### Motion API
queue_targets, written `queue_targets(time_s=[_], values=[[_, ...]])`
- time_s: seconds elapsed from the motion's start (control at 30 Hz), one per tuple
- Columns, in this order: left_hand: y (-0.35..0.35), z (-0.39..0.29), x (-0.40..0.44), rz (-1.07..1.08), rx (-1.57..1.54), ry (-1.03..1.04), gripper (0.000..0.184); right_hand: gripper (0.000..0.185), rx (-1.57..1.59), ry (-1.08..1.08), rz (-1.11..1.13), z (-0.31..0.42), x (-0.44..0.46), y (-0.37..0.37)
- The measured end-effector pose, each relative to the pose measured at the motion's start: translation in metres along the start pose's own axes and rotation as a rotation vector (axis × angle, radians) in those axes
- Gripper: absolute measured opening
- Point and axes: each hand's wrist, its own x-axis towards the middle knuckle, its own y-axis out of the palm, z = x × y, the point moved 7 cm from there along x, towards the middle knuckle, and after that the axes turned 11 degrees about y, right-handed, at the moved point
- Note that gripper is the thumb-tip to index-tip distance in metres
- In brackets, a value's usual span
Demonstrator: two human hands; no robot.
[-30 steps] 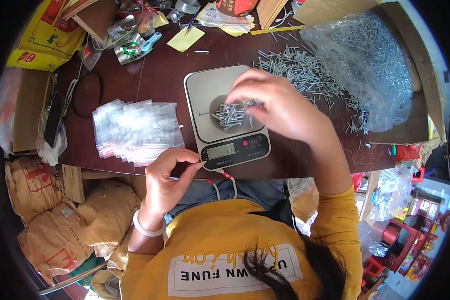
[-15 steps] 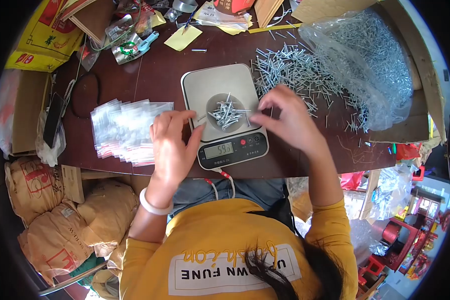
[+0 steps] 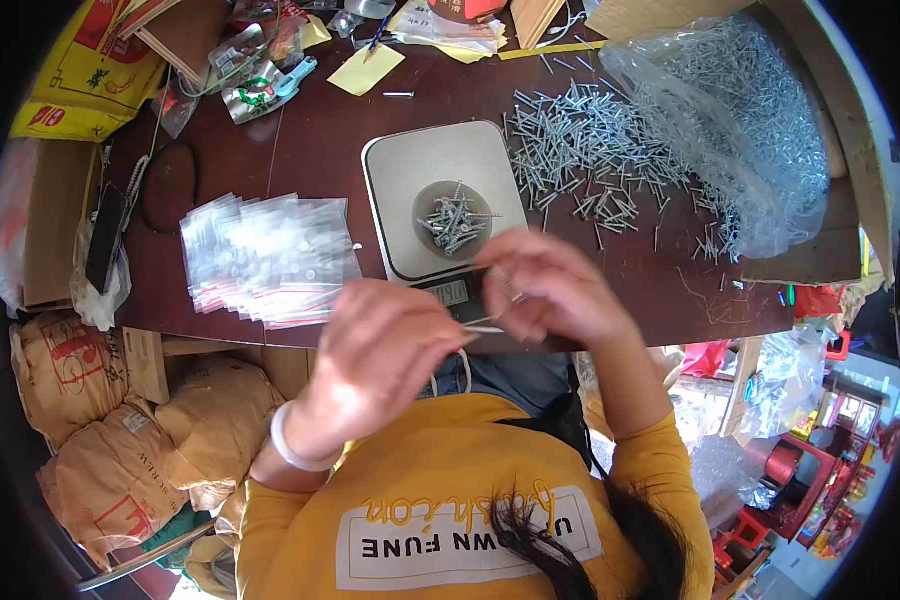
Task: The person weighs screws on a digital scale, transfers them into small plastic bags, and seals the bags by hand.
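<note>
A small round bowl (image 3: pixel 425 235) with silver screws (image 3: pixel 454 222) in it sits on the digital kitchen scale (image 3: pixel 395 170). In front of the scale, my left hand (image 3: pixel 385 335) is closed with its fingertips pinched together; a pale thin thing at the tips is too blurred to name. My right hand (image 3: pixel 555 285) hovers over the scale's front edge with curled fingers, and a thin screw (image 3: pixel 511 285) shows blurred among them. Both hands partly cover the scale's display panel. To the left lies a fanned stack of clear zip bags (image 3: pixel 265 250) with red edges.
A loose heap of screws (image 3: pixel 580 145) spreads to the right of the scale. Behind it, a plastic bag full of screws (image 3: pixel 740 120) lies in a cardboard box (image 3: pixel 855 130). One screw (image 3: pixel 399 95) and a yellow paper note (image 3: pixel 366 70) lie beyond the scale.
Both hands have come off the scale plate toward my body and closer together. The loose screws beside the bowl are gone from the plate. The bowl stays in place.
</note>
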Motion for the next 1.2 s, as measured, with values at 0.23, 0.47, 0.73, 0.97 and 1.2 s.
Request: queue_targets(time_s=[0.23,0.47,0.73,0.97,1.2], values=[[-0.020,0.023,-0.024,-0.172,0.114,-0.177,0.024,0.036,0.087,0.043,-0.071,-0.023,0.003,-0.015],[-0.013,0.082,-0.081,0.067,0.418,-0.228,0.021,0.026,-0.235,-0.177,-0.468,0.024,-0.024,-0.051],[-0.015,0.089,-0.093,-0.156,0.168,-0.410,0.014,0.022,-1.056,-0.384,-0.844,0.042,0.002,-0.029],[-0.020,0.079,-0.084,-0.188,0.258,-0.367,0.024,0.020,-1.203,-0.458,-0.891,0.060,-0.001,-0.037],[-0.025,0.060,-0.073,-0.235,0.284,-0.308,0.026,0.028,-1.278,-0.629,-0.553,0.064,0.015,-0.001]])
